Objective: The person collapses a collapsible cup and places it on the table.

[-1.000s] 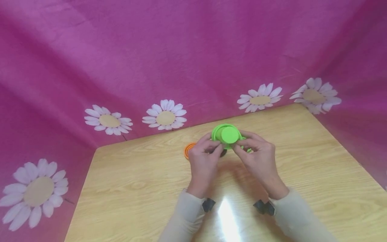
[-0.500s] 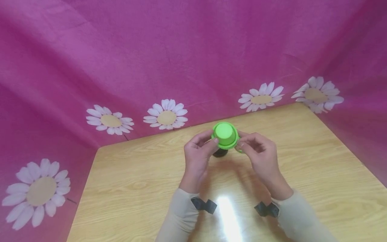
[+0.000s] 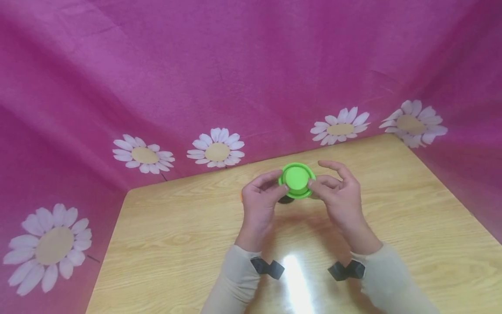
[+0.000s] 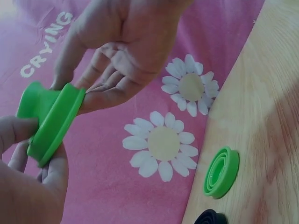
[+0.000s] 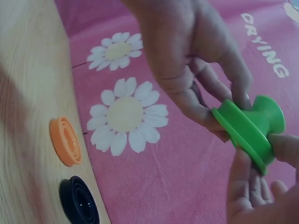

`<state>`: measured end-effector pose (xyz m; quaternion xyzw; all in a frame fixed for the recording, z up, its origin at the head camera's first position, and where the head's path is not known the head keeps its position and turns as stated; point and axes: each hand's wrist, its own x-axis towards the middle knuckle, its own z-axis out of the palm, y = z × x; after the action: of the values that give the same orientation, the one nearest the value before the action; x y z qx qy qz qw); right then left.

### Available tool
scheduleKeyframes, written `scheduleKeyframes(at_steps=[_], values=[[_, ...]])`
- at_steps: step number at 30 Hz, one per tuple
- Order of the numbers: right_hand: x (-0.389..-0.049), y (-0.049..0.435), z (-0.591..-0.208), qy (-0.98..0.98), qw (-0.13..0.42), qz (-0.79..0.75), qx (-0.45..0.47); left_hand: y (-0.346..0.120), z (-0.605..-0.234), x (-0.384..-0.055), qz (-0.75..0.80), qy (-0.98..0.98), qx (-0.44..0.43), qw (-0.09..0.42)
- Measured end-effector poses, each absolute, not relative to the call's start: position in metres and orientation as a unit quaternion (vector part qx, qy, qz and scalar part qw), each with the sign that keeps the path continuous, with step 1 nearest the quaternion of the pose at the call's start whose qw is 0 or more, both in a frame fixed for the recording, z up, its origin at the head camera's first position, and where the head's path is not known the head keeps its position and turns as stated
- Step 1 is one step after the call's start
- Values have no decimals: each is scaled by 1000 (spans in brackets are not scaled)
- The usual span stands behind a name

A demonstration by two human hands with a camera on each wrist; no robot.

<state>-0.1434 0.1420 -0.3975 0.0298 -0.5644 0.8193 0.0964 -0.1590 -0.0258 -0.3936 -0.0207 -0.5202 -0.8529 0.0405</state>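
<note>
Both hands hold a green collapsible cup (image 3: pixel 296 179) above the table, its smaller round end turned toward the head camera. In the left wrist view the cup (image 4: pixel 49 121) appears side-on, with a wide rim and a narrower flared end. My left hand (image 3: pixel 260 200) pinches its left side, thumb on the near face and fingers behind the rim. On the other side, my right hand (image 3: pixel 344 200) pinches the rim between thumb and fingers, while its index finger is lifted away. A folded black cup (image 3: pixel 286 199) lies behind the hands, partly hidden.
On the wooden table (image 3: pixel 176 244) lie a folded orange cup (image 5: pixel 65 141), a folded black cup (image 5: pixel 79 200) and a folded green cup (image 4: pixel 222 172). A pink curtain (image 3: pixel 251 78) with daisies rises along the table's back and sides.
The green cup has turned in the hands, and its round end looks flatter against the rim. My right index finger has lifted off it. The left hand shifted slightly and keeps its hold.
</note>
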Motion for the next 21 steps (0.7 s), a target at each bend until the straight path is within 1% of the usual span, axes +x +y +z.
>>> scheduleKeyframes(at_steps=[4, 7, 11, 13, 16, 21], values=[[-142, 137, -397, -584, 152, 798, 14, -21, -392, -157, -827, -557, -11, 69], [-143, 132, -397, -578, 210, 788, 30, -19, -390, -155, -805, -585, -26, 97], [-143, 126, -396, -578, 292, 760, 61, -16, -391, -154, -773, -610, -48, 167], [-143, 124, -396, -584, 321, 743, 67, -15, -392, -153, -761, -614, -63, 197], [-144, 124, -396, -599, 347, 719, 68, -15, -393, -153, -749, -619, -92, 217], [-145, 125, -397, -630, 324, 701, 79, -22, -394, -152, -745, -616, -143, 214]])
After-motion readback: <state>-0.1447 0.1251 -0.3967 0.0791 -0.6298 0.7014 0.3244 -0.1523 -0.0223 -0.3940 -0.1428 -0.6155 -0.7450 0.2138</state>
